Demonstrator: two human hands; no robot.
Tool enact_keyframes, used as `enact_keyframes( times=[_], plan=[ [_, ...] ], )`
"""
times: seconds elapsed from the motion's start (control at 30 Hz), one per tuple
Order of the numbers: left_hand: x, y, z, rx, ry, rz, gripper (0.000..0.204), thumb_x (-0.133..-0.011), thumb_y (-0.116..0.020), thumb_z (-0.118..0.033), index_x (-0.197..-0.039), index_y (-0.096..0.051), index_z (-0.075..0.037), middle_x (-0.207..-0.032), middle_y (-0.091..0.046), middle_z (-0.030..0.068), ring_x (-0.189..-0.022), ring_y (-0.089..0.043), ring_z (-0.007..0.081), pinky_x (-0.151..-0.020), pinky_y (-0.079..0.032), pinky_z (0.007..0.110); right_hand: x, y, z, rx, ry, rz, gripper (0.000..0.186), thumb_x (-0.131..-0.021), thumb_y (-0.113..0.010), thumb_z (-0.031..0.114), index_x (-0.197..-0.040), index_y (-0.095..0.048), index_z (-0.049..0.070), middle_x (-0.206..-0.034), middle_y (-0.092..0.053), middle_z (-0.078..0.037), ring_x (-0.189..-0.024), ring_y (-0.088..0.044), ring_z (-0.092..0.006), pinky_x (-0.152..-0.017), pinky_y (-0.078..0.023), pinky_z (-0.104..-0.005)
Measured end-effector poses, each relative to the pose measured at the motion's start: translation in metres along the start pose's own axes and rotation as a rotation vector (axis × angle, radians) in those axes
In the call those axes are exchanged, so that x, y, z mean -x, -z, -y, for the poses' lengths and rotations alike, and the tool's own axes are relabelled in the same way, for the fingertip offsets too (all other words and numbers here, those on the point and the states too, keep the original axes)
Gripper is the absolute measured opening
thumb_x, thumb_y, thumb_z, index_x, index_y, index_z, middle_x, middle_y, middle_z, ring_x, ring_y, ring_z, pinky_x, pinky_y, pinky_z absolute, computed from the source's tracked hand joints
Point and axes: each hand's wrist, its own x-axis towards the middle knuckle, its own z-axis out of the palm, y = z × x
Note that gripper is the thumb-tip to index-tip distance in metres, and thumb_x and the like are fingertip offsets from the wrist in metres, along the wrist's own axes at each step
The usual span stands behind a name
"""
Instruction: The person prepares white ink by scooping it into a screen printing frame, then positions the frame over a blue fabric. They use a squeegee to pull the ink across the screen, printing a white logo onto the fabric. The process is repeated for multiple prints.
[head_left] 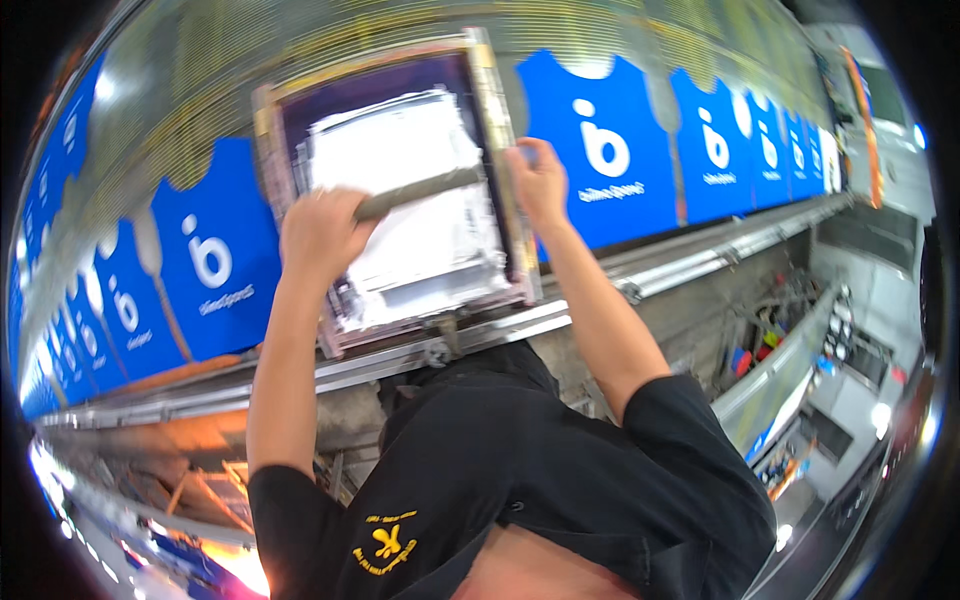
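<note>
A screen-printing frame [489,110] lies over the long table in front of me, its mesh smeared with thick white ink [385,150]. My left hand [322,235] is closed round the left end of a squeegee [420,190], which lies slantwise across the ink. My right hand [540,185] is at the frame's right side, fingers curled against its edge, apart from the squeegee's right end. Motion blurs both hands a little. Blue garment pieces with a white printed mark lie on both sides, a right one [640,110] and a left one [235,205] nearest the frame.
More blue pieces run along the table towards both ends. A metal rail [690,262] follows the table's near edge, close to my body. Beyond it at the right, a second long table [775,360] and assorted items stand. An orange metal structure [205,495] shows at lower left.
</note>
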Motion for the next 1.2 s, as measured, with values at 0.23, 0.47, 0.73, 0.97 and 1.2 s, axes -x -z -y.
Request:
enact_keyframes(
  times=[0.23, 0.47, 0.73, 0.97, 1.2],
  plan=[
    [-0.134, 0.010, 0.075, -0.113, 0.007, 0.084, 0.038, -0.087, -0.080, -0.048, -0.106, -0.079, -0.014, -0.093, -0.076, 0.0096, -0.093, -0.072, 0.0340, -0.077, -0.055, 0.047, -0.007, 0.004, -0.009, -0.079, -0.081, 0.034, 0.038, -0.097, -0.078, 0.030, -0.122, -0.071, 0.002, -0.105, -0.073, -0.010, -0.096, -0.065, -0.0180, -0.086, -0.051, -0.0333],
    [-0.152, -0.001, 0.080, -0.173, 0.081, 0.141, 0.046, -0.083, -0.081, -0.052, -0.102, -0.080, -0.010, -0.088, -0.077, 0.0133, -0.085, -0.074, 0.0361, -0.077, -0.057, 0.048, -0.073, -0.041, 0.138, 0.260, 0.997, 0.108, 0.045, -0.089, -0.084, 0.038, -0.116, -0.074, 0.003, -0.108, -0.074, -0.016, -0.106, -0.069, -0.0346, -0.095, -0.051, -0.0443],
    [-0.092, -0.020, 0.055, -0.193, 0.060, 0.018, 0.045, -0.084, -0.079, -0.053, -0.095, -0.079, -0.009, -0.085, -0.076, 0.0164, -0.084, -0.074, 0.0377, -0.075, -0.057, 0.050, -0.049, -0.076, 0.107, 0.655, 0.970, 0.360, 0.039, -0.081, -0.086, 0.039, -0.084, -0.067, 0.005, -0.085, -0.070, -0.012, -0.088, -0.069, -0.0372, -0.078, -0.053, -0.0481],
    [0.079, -0.068, -0.022, -0.128, 0.126, 0.107, 0.029, -0.073, -0.085, -0.023, -0.099, -0.078, -0.013, -0.097, -0.077, 0.0091, -0.092, -0.075, 0.0312, -0.077, -0.059, 0.044, 0.116, 0.009, 0.028, 0.509, 0.905, 0.401, 0.037, -0.069, -0.088, 0.012, -0.097, -0.064, 0.008, -0.092, -0.065, -0.008, -0.089, -0.063, -0.0311, -0.085, -0.048, -0.0445],
    [0.181, -0.092, -0.075, -0.064, 0.120, 0.009, 0.069, -0.064, -0.089, -0.010, -0.129, -0.065, -0.007, -0.132, -0.068, 0.0088, -0.121, -0.065, 0.0281, -0.096, -0.054, 0.041, 0.180, 0.052, -0.005, 0.571, 0.953, 0.499, 0.047, -0.062, -0.087, 0.008, -0.106, -0.069, 0.007, -0.099, -0.067, -0.006, -0.096, -0.063, -0.0282, -0.089, -0.047, -0.0419]
  ],
)
